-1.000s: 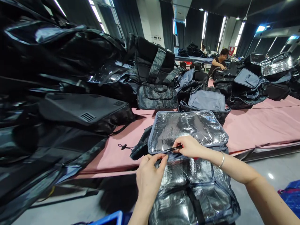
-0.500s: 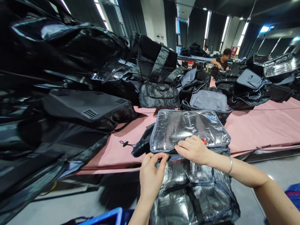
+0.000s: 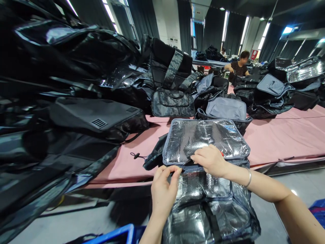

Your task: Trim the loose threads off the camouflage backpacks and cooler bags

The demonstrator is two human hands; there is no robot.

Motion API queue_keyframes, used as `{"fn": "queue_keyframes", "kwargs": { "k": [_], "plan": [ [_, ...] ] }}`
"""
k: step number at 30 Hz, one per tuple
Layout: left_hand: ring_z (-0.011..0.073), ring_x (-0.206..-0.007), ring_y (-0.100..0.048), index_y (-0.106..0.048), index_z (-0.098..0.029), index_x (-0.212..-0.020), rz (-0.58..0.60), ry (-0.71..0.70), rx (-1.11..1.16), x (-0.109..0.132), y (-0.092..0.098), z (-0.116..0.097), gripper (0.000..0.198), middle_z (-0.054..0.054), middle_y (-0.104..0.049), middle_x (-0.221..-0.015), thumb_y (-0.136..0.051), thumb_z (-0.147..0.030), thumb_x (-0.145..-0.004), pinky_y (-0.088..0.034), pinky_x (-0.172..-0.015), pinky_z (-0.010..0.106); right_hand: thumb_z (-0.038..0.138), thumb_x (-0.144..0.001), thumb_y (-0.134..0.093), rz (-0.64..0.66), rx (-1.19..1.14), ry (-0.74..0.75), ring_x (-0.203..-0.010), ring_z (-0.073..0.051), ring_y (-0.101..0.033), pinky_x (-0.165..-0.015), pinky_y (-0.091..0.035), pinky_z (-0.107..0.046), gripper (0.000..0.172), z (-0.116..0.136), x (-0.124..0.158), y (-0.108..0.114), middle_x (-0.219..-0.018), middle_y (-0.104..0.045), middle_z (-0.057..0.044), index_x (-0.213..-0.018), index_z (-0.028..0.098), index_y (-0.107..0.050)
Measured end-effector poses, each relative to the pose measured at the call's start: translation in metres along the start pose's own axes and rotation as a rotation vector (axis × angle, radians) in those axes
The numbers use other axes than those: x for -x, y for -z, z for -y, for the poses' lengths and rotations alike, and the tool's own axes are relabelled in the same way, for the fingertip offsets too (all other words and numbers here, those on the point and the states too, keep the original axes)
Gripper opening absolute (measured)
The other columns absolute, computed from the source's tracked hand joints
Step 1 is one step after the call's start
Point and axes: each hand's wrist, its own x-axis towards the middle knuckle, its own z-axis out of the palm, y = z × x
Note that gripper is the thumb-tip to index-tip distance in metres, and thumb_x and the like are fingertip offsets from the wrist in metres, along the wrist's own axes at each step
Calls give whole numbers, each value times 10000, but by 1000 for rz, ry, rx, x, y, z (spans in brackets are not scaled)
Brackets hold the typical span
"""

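An insulated bag with silver foil lining (image 3: 203, 220) lies opened in front of me, its foil-lined lid (image 3: 203, 135) folded back onto the table. Along the seam between lid and body, my left hand (image 3: 165, 186) pinches the dark edge with thumb and forefinger. My right hand (image 3: 209, 161) is closed just to the right of it, over the lid's near border. From it sticks a thin dark tip towards the left fingers, and a bit of red (image 3: 222, 154) shows behind the knuckles. It looks like small thread snips, mostly hidden by the hand.
A pink-covered table (image 3: 266, 139) runs across, with camouflage bags (image 3: 173, 102) and open grey-lined bags (image 3: 225, 109) on it. Dark bags (image 3: 96, 115) pile up at left. A blue crate (image 3: 111, 236) stands below. Across the table, a person (image 3: 238, 67) works among bags.
My right hand has turned slightly, and a dark pointed tip now shows beside its fingers. My left hand keeps its pinch at the seam. The person across has shifted a little left.
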Motion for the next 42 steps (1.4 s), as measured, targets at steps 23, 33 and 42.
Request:
{"fn": "queue_keyframes", "kwargs": {
  "k": [23, 33, 42],
  "plan": [
    [95, -592, -500, -461, -219, -956, -178, 381, 541, -9, -3, -2, 454, -84, -498, -592, -750, -338, -626, -406, -621, 215, 353, -848, -572, 135, -490, -699, -670, -158, -599, -647, -424, -260, 179, 40, 32, 15, -776, -656, -3, -977, 229, -586],
    [94, -615, -500, -474, -227, -978, -186, 306, 510, -1, -4, 10, 419, -76, -496, -639, -734, -322, -664, -401, -634, 209, 359, -846, -551, 202, -499, -724, -582, -134, -565, -579, -337, -238, 160, 51, 22, 13, -724, -664, 17, -911, 225, -610],
    [98, -633, -497, -486, -225, -974, -195, 270, 484, 2, -5, 11, 402, -68, -483, -660, -730, -318, -669, -399, -651, 217, 347, -853, -540, 267, -443, -765, -576, -149, -564, -560, -305, -247, 149, 56, 13, 17, -634, -616, 22, -901, 217, -594]
  ]
}}
